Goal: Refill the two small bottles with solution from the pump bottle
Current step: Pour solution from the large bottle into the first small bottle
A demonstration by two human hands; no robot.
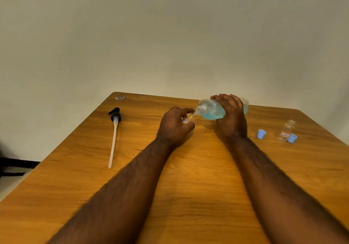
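Observation:
My right hand (231, 114) grips the large clear bottle (210, 110) of blue solution, tipped on its side with its open threaded neck pointing left. My left hand (174, 125) holds a small clear bottle (189, 119) with a red-edged label, tilted so its mouth meets the big bottle's neck. The second small bottle (287, 130) stands uncapped at the right. Two blue caps (261, 134) (292, 138) lie on the table near it. The black pump head with its long white tube (114, 130) lies flat at the left.
All of this is on a wooden table (188, 177) set against a plain wall. A small scrap of label (120, 98) lies at the far left corner. The table's left edge drops to the floor.

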